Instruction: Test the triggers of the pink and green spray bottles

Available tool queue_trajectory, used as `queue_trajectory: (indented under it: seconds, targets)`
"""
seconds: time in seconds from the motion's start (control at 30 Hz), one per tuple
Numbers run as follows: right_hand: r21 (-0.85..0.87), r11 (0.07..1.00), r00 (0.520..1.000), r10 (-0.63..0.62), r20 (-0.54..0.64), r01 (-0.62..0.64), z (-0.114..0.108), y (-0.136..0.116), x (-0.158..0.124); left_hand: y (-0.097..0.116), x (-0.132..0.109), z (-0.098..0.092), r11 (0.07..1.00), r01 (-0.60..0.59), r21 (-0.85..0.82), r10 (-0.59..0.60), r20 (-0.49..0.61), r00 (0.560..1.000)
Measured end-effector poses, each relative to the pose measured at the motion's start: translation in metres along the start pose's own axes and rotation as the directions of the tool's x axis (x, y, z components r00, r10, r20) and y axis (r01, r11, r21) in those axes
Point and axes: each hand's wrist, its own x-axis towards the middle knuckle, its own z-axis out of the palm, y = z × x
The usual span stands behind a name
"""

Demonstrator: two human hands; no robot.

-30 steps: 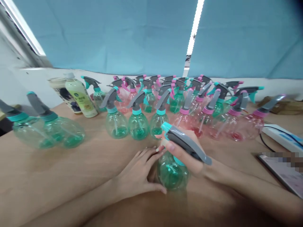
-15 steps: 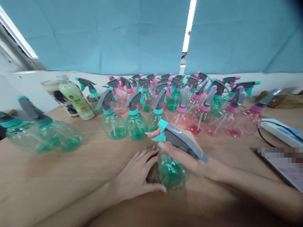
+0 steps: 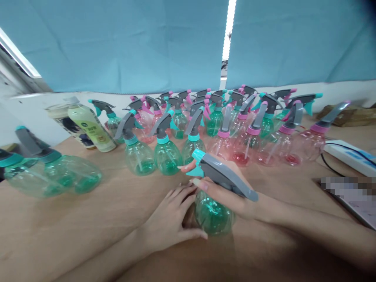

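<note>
A green transparent spray bottle with a grey and turquoise spray head stands on the wooden table, in front of my body. My right hand is wrapped round its neck, just under the spray head, from the right. My left hand lies on the table at the bottle's left side, fingers apart, with the thumb near the bottle's base. Several green bottles and pink bottles stand in rows behind it.
Two green spray bottles are at the far left. A light green bottle leans beside a patterned container. At the right are a white power strip, a dark-edged flat device and a brown package. A blue curtain hangs behind.
The camera view has shifted and tilted slightly. Both hands and the held bottle keep nearly the same places.
</note>
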Motion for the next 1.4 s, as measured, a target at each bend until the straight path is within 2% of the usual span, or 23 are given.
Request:
queue_trajectory:
  seconds: [0.37,0.57,0.7,0.97,1.27,1.4]
  targets:
    - [-0.026,0.999,0.999,0.036,0.015,-0.036,-0.0030,-0.0021,0.0009,0.0030,0.0006,0.0033,0.999,0.036,-0.013,-0.036,-0.007,0.999]
    - [-0.058,0.998,1.000,-0.005,-0.005,0.005,-0.0040,0.0022,0.0009,0.0033,0.0022,0.0058,0.999,0.041,-0.007,-0.041,-0.001,0.999]
    - [-0.056,0.998,1.000,0.010,0.013,-0.010,-0.0048,0.0002,0.0033,0.0020,0.0015,0.0066,0.999,0.039,0.009,-0.039,-0.002,0.999]
    - [-0.115,0.991,0.998,-0.062,0.010,0.063,-0.0073,0.0035,0.0066,0.0009,0.0023,0.0073,0.999,0.038,0.030,-0.037,-0.006,0.999]
    - [-0.085,0.995,0.997,-0.053,0.055,0.058,-0.0083,0.0045,0.0084,0.0030,0.0020,0.0055,1.000,0.025,-0.018,-0.025,-0.021,0.999]
    - [-0.095,0.994,0.998,-0.050,0.027,0.052,-0.0082,0.0015,0.0089,0.0044,0.0029,0.0031,0.999,0.050,-0.019,-0.050,0.027,0.998]
